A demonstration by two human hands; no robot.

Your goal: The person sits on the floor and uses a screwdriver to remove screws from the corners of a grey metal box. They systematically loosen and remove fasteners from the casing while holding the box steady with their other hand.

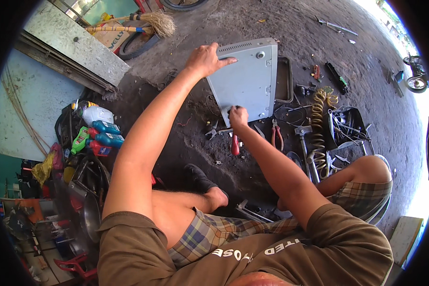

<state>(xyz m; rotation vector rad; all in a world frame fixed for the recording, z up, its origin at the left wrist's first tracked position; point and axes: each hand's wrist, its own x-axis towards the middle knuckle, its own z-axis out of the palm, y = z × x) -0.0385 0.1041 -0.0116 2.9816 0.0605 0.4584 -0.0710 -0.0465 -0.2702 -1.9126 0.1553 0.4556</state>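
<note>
A flat grey metal case (249, 78), with vent slots along its top edge and round feet on its broad face, stands tilted on the ground in front of me. My left hand (206, 61) grips its upper left edge, thumb lying on the broad face. At the lower left corner, the fingers of my right hand (239, 116) are closed against the case around a small dark thing too hidden to name. Just below that hand lies a red handle (235, 145). Red-handled pliers (277, 135) rest right of my right wrist; another pair of pliers (212, 130) lies to its left.
On the right are a hammer (304, 138), a coiled yellow hose (318, 131) and a black bin of tools (362, 125). A metal tray (285, 81) lies behind the case. Several bottles (107, 127) crowd the left, with a straw broom (158, 24) farther off.
</note>
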